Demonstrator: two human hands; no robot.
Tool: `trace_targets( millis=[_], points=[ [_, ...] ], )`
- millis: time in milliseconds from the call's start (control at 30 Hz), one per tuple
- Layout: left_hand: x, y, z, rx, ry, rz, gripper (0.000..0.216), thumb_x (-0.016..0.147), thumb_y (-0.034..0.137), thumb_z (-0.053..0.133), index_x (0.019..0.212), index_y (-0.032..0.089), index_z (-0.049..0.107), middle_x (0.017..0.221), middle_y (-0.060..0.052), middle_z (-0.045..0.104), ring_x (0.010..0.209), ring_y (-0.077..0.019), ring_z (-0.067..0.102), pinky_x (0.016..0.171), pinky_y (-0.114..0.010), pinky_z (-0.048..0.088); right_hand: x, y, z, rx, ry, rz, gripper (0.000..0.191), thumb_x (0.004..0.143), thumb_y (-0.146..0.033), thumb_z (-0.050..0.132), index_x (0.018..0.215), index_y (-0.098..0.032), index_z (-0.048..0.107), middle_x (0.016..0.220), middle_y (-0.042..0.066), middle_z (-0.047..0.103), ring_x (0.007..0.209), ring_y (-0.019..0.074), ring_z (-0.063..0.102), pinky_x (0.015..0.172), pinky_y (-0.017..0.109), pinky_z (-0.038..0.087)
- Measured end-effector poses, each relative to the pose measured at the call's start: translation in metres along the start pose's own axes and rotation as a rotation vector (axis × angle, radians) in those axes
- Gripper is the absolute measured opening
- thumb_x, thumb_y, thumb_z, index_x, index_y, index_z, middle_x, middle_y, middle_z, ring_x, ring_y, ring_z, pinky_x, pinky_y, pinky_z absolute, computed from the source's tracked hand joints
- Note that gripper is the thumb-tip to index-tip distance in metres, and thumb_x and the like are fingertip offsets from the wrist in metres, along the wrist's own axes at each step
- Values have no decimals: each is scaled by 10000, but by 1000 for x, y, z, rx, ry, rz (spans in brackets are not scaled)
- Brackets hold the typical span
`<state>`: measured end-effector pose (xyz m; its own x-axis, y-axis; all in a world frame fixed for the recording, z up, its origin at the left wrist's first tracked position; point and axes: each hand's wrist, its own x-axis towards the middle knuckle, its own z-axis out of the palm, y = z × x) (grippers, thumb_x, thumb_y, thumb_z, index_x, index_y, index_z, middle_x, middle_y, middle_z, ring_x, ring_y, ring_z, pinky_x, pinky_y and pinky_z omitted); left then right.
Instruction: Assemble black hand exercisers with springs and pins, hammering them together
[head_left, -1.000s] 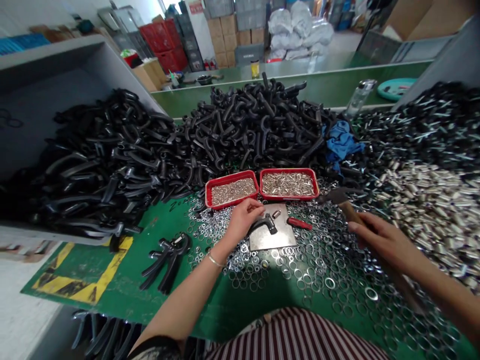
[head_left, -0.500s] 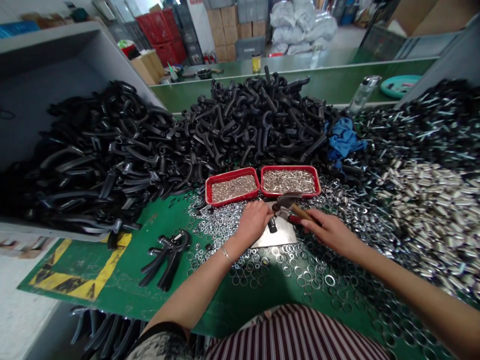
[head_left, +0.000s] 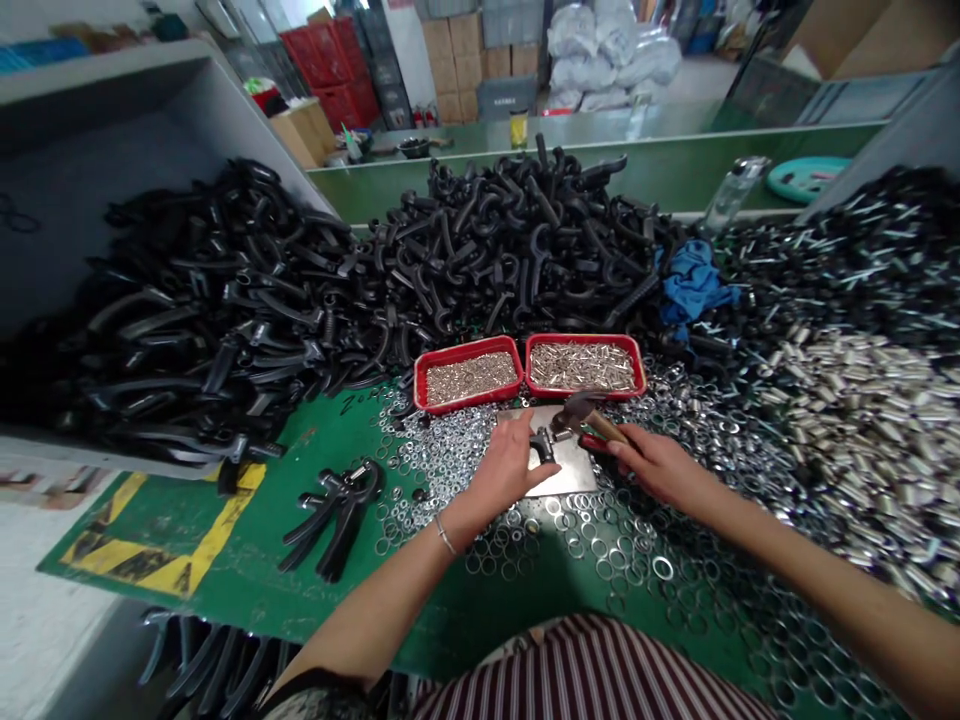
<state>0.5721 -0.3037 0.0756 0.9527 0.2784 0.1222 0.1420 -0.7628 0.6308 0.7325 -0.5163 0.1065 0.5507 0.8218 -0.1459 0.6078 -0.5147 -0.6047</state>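
Note:
On a bare metal plate (head_left: 574, 478) in the middle of the bench lies a small black part (head_left: 541, 446). My left hand (head_left: 506, 462) is beside it with thumb and fingers apart; whether they touch the part I cannot tell. My right hand (head_left: 660, 465) grips a claw hammer (head_left: 604, 426) by its wooden handle, the head over the plate's far side. A red-handled tool (head_left: 592, 441) also sits in that hand, under the hammer; its kind is unclear. Left of my left arm lie several black lever-like pieces (head_left: 334, 515).
Red trays (head_left: 469, 405) of small metal pieces stand behind the plate. Loose metal rings (head_left: 615, 545) surround it. Piles of black handles (head_left: 480, 235) rise at the back and left, silver sleeves (head_left: 862, 430) at right. A blue cloth (head_left: 694, 285) lies between.
My left hand has loosened its closed fingers, spread them and moved slightly down and left, showing more of the black part. The hammer head has shifted slightly right.

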Motion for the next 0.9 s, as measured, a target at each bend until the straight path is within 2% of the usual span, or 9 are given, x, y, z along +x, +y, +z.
trace_targets(
  millis=[133, 200, 300, 400, 467, 533, 633, 767, 900],
  points=[
    [-18, 20, -1, -193, 137, -87, 751, 823, 422, 761, 1422, 180, 379, 1177, -121, 577, 1128, -294, 574, 1027, -530, 467, -1, -7, 0, -126, 393, -217, 371, 993, -408, 465, 1228, -159, 611, 1248, 186, 631, 1186, 344, 565, 1032, 536, 420],
    [-28, 33, 1, -254, 208, -52, 762, 808, 459, 771, 1409, 187, 389, 1195, -125, 565, 1112, -284, 580, 1003, -520, 492, 2, -18, 1, 2, 319, -255, 368, 978, -429, 519, 1264, -215, 608, 1232, 135, 652, 1168, 311, 589, 1035, 503, 441],
    [-36, 44, 0, -255, 233, 98, 801, 780, 513, 784, 1405, 192, 398, 1224, -139, 567, 1132, -298, 571, 994, -529, 500, 8, -31, 6, 301, 25, -183, 348, 960, -475, 553, 1221, -250, 609, 1009, 57, 714, 893, 240, 682, 804, 393, 562],
    [-27, 32, -21, -228, 134, 159, 784, 801, 532, 759, 1413, 185, 413, 1257, -144, 575, 1135, -280, 581, 979, -479, 523, 10, -31, 8, 357, 39, -138, 268, 949, -469, 576, 1065, -234, 631, 928, 45, 702, 802, 221, 669, 715, 359, 561],
    [-5, 10, -48, -144, 126, 154, 590, 893, 475, 675, 1369, 185, 480, 1296, -136, 577, 1192, -265, 561, 1023, -454, 497, 7, -26, 7, 251, 147, -213, 214, 948, -422, 595, 1042, -235, 642, 987, 62, 693, 877, 230, 660, 776, 375, 551],
    [32, -17, -77, -19, 233, 117, 312, 993, 340, 536, 1254, 173, 575, 1238, -115, 624, 1203, -242, 561, 1071, -443, 452, 0, -22, 5, 149, 218, -331, 187, 956, -354, 594, 1099, -247, 647, 1048, 76, 681, 966, 244, 646, 850, 403, 536],
    [102, -53, -105, 129, 292, -54, 226, 993, 196, 478, 1126, 143, 653, 1145, -115, 677, 1135, -225, 607, 1059, -390, 451, -10, -24, 8, 97, 272, -441, 252, 957, -277, 584, 1207, -271, 619, 1131, 79, 672, 1064, 250, 632, 935, 426, 519],
    [182, -67, -97, 171, 228, -169, 280, 949, 117, 499, 1190, 124, 641, 1241, -139, 660, 1214, -212, 588, 1097, -333, 408, -16, -39, 26, 189, 360, -300, 238, 980, -300, 553, 1214, -267, 575, 1144, 75, 693, 1076, 238, 665, 936, 400, 544],
    [230, -59, -77, 130, 253, -287, 329, 846, 99, 612, 1169, 34, 623, 1266, -257, 620, 1253, -309, 573, 1070, -398, 424, -16, -49, 50, 483, 325, -96, 201, 1011, -388, 494, 1166, -261, 505, 1221, 101, 682, 1035, 230, 702, 897, 390, 574]
  ],
)
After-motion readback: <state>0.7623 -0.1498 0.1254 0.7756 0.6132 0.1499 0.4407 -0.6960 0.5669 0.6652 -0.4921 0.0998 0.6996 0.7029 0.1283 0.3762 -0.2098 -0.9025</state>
